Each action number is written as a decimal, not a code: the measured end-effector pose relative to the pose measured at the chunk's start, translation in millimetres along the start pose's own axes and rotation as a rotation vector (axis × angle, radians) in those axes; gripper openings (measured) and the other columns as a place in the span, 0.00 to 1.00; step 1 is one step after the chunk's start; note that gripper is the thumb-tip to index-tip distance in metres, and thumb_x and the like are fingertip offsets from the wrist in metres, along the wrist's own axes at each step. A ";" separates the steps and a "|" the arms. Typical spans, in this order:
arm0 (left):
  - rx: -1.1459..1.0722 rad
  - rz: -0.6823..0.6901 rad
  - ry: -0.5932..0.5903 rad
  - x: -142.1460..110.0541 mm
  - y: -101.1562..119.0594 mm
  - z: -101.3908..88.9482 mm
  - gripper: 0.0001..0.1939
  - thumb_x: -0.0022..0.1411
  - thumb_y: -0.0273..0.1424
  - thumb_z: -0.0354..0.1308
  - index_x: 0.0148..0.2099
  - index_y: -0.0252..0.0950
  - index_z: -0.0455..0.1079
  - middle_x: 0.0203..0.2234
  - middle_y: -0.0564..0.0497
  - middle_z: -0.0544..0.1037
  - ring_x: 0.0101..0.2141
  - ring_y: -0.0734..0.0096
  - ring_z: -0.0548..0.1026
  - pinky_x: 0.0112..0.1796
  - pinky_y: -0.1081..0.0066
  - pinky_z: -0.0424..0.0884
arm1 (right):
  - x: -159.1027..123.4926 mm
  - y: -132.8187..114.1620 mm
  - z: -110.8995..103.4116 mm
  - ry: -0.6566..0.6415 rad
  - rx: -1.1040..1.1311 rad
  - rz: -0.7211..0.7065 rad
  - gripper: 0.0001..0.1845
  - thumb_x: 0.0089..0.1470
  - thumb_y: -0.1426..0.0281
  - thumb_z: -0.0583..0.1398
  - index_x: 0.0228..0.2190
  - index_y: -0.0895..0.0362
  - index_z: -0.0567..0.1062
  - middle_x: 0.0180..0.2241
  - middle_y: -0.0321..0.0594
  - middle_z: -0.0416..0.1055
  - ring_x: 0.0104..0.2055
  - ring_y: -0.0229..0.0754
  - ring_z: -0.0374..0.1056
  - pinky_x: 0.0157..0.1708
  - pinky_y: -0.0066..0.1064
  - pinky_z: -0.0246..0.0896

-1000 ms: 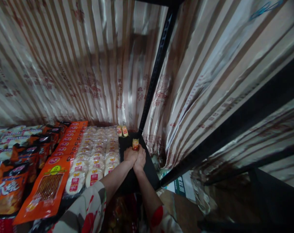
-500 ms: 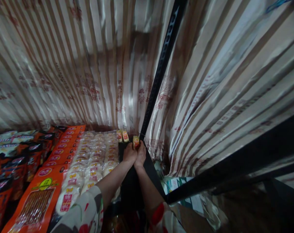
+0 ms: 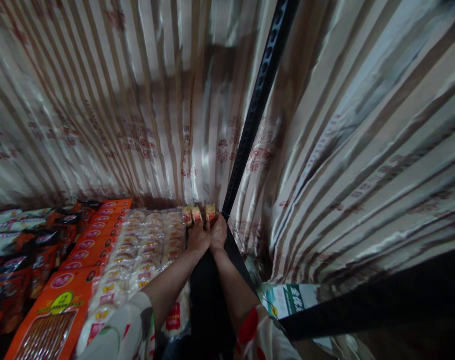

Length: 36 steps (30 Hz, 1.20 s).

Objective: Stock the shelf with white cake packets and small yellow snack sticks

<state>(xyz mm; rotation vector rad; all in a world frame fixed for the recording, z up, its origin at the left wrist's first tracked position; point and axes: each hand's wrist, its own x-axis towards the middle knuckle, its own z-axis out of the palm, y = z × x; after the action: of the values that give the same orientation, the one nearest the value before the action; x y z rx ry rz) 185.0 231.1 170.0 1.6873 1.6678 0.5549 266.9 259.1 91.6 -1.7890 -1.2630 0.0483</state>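
Several small yellow-and-red packets stand in a row at the back of a black shelf (image 3: pixel 206 300). My right hand (image 3: pixel 217 235) is closed around the right-hand small packet (image 3: pixel 210 211), close to the black upright post. My left hand (image 3: pixel 199 239) is beside it, its fingers curled at the base of the middle small packet (image 3: pixel 196 214); the fingertips are partly hidden. Another small packet (image 3: pixel 187 215) stands just left of that one, against the clear-wrapped round cakes (image 3: pixel 144 245).
Orange snack packs (image 3: pixel 47 310) and dark snack bags (image 3: pixel 13 275) lie in rows at the left. A black perforated post (image 3: pixel 255 105) rises at the shelf corner. Shiny striped sheeting (image 3: pixel 155 100) hangs behind. A green-and-white carton (image 3: pixel 289 299) sits at the lower right.
My left hand has shifted left from the right-hand packet to the middle one. My right hand stays at the right-hand packet. The view has moved slightly.
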 end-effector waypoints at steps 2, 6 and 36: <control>0.001 0.003 -0.008 -0.6 -1.8 -1.2 0.18 0.61 0.27 0.47 0.53 0.35 0.66 0.55 0.45 0.68 0.55 0.64 0.65 0.54 0.71 0.58 | 1.3 1.3 3.3 -0.032 -0.013 -0.011 0.21 0.49 0.72 0.50 0.47 0.62 0.64 0.43 0.51 0.67 0.48 0.48 0.62 0.49 0.40 0.56; -0.005 -0.006 -0.046 -0.3 -6.8 -1.4 0.18 0.60 0.25 0.47 0.52 0.36 0.66 0.49 0.45 0.73 0.50 0.64 0.70 0.50 0.71 0.63 | -0.5 5.9 9.5 -0.072 -0.012 -0.005 0.20 0.50 0.70 0.50 0.46 0.60 0.65 0.42 0.49 0.67 0.45 0.47 0.62 0.48 0.40 0.58; 0.530 0.096 0.463 -120.9 -232.8 -177.3 0.21 0.62 0.27 0.42 0.54 0.34 0.68 0.59 0.44 0.62 0.62 0.55 0.51 0.57 0.53 0.57 | -55.1 -211.0 61.5 -0.338 0.002 -0.652 0.22 0.49 0.79 0.49 0.44 0.60 0.73 0.49 0.47 0.69 0.53 0.44 0.62 0.55 0.41 0.56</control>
<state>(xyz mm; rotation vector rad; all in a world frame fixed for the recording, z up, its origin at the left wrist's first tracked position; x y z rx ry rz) -113.0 128.3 140.5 2.1389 2.2171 0.6196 56.9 268.4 176.2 -1.3227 -2.0350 -0.0192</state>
